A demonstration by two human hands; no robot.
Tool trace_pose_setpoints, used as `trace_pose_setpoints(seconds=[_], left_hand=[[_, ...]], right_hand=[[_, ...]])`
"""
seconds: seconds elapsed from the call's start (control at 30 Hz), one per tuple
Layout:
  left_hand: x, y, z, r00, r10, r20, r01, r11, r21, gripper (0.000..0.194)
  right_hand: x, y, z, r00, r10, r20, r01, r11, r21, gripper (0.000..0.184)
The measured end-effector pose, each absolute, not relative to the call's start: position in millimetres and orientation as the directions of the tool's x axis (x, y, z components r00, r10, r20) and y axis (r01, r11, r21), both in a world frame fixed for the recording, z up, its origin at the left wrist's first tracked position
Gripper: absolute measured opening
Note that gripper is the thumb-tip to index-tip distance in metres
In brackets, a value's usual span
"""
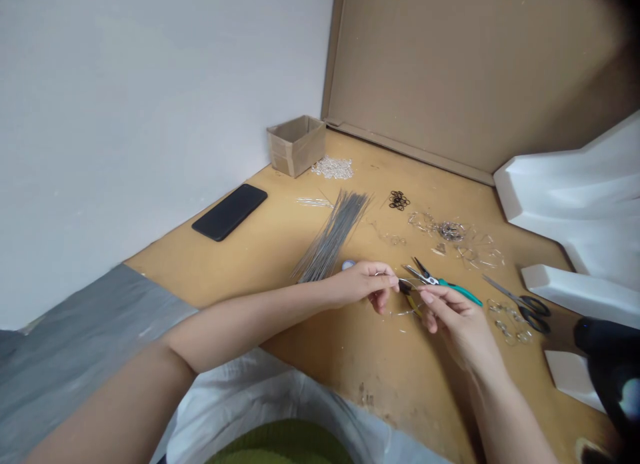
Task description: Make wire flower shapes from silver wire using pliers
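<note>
Between my two hands, above the near part of the table, is a thin bent wire (411,280). My left hand (367,285) pinches one end of it between thumb and fingers. My right hand (447,309) pinches the other side with thumb and forefinger. Whether anything is strung on the wire is too small to tell. Just behind my hands lie pliers with teal handles (457,291), jaws toward the left. Partly hidden below the wire is a tool with a yellow handle (414,307). A bundle of straight grey wires (333,237) lies beyond my left wrist.
A small cardboard box (297,147) stands at the back beside a pile of clear beads (333,167). A black phone (230,212) lies left. Black rings (399,200), tangled wire pieces (453,232) and scissors (534,312) lie right. White foam blocks (580,291) line the right edge.
</note>
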State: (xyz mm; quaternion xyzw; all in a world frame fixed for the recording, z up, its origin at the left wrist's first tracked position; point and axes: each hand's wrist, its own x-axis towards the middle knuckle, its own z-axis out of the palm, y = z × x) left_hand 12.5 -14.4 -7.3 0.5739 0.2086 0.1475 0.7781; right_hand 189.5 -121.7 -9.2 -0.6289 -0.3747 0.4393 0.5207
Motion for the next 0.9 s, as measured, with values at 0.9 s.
trace_pose_setpoints(seconds=[0.9], left_hand=[[16,-10,-19,0.75,0.66,-0.028,0.081,-0.051,0.995,0.019]], right_hand=[[184,-118,-10,0.229,0.947,-0.225,-0.158,-0.192,-0.969,0.032]])
